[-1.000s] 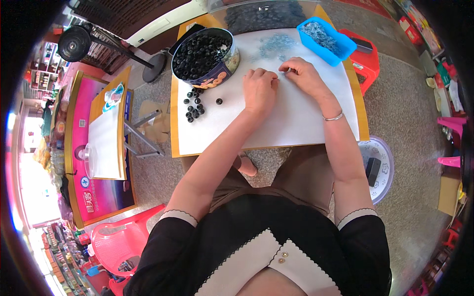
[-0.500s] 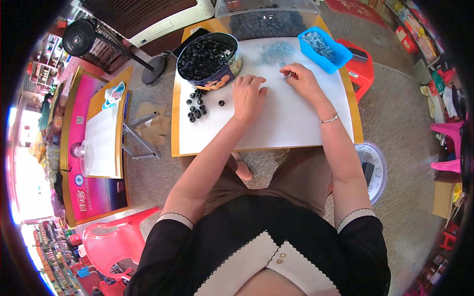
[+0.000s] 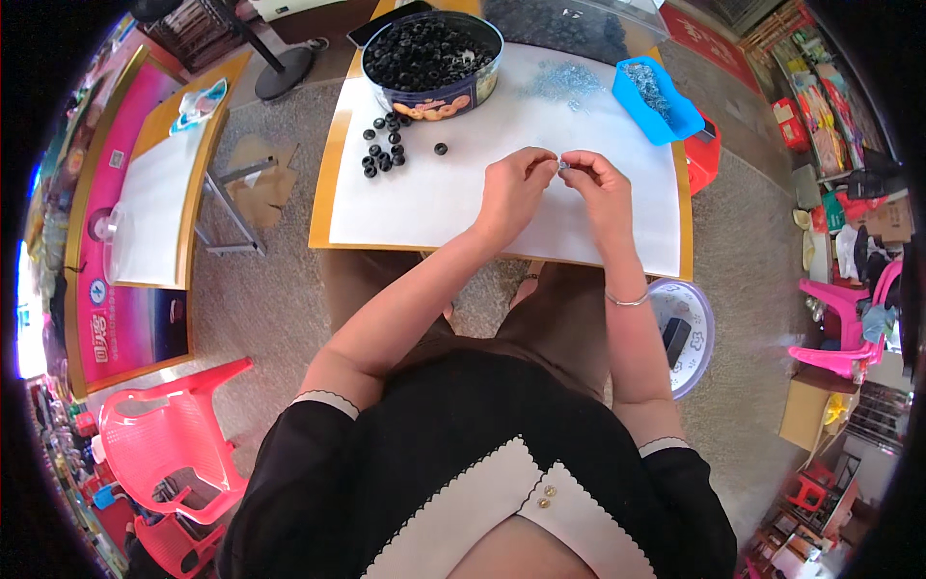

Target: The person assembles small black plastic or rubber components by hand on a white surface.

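Observation:
My left hand (image 3: pixel 513 196) and my right hand (image 3: pixel 604 201) meet fingertip to fingertip above the white-covered table (image 3: pixel 415 214). Both are closed in a pinch on a small silvery piece (image 3: pixel 563 166), mostly hidden by the fingers. Farther back lies a loose spread of tiny pale, shiny pieces (image 3: pixel 567 82). A blue plastic tray (image 3: pixel 672 123) at the right back corner holds more small silvery metal parts (image 3: pixel 646 89). Left of my hands stands a round tin (image 3: pixel 453 104) full of small black ring-like parts (image 3: pixel 424 53). Several more lie before it, and one black part (image 3: pixel 441 149) sits apart.
A clear box (image 3: pixel 569 34) with dark contents stands at the table's back edge. Beside the table are a red stool (image 3: pixel 703 159) at right and a patterned basin (image 3: pixel 691 359) near my right arm. A pink chair (image 3: pixel 174 434) and second table (image 3: pixel 154 232) are at left.
My hands were apart, the right near the pale pieces; now both are nearer to me, fingertips together on a small silvery piece. The whole view has shifted somewhat.

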The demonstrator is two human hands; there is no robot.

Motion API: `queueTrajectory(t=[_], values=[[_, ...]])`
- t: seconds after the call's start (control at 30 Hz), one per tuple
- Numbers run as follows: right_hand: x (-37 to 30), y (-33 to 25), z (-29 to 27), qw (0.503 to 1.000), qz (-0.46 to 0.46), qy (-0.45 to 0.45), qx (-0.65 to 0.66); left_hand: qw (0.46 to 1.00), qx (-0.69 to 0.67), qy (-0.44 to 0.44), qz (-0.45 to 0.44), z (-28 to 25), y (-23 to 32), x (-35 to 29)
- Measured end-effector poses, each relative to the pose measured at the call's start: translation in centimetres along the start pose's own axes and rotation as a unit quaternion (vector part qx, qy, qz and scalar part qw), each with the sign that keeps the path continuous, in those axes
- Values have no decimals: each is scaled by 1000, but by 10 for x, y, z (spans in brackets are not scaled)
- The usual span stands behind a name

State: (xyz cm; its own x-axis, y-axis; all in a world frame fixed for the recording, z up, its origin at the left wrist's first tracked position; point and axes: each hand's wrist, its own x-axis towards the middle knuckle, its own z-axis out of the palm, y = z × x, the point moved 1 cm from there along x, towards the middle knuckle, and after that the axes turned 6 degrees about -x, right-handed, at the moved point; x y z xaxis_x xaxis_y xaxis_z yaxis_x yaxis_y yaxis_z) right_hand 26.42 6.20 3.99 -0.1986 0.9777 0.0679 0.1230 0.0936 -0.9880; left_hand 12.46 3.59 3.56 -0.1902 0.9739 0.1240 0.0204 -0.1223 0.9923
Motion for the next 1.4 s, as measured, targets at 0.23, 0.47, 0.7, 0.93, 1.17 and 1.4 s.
queueTrajectory(t=[0.23, 0.47, 0.7, 0.93, 1.17, 1.4], values=[[-17, 17, 21, 977, -112, 102, -149, 995, -45, -46, -79, -3, -10, -2], [-23, 13, 18, 994, -34, 87, -55, 977, -146, -80, -131, -11, -18, 2], [-23, 10, 24, 994, -19, 104, -15, 963, -193, -107, -157, -17, -13, 4], [-21, 10, 30, 993, -49, 108, 11, 952, -223, -127, -165, -21, -17, 4], [-23, 3, 30, 993, -48, 105, 19, 942, -258, -140, -163, -26, -22, 6], [-23, 7, 34, 989, -58, 117, -68, 948, -256, -125, -142, -26, -23, 5]])
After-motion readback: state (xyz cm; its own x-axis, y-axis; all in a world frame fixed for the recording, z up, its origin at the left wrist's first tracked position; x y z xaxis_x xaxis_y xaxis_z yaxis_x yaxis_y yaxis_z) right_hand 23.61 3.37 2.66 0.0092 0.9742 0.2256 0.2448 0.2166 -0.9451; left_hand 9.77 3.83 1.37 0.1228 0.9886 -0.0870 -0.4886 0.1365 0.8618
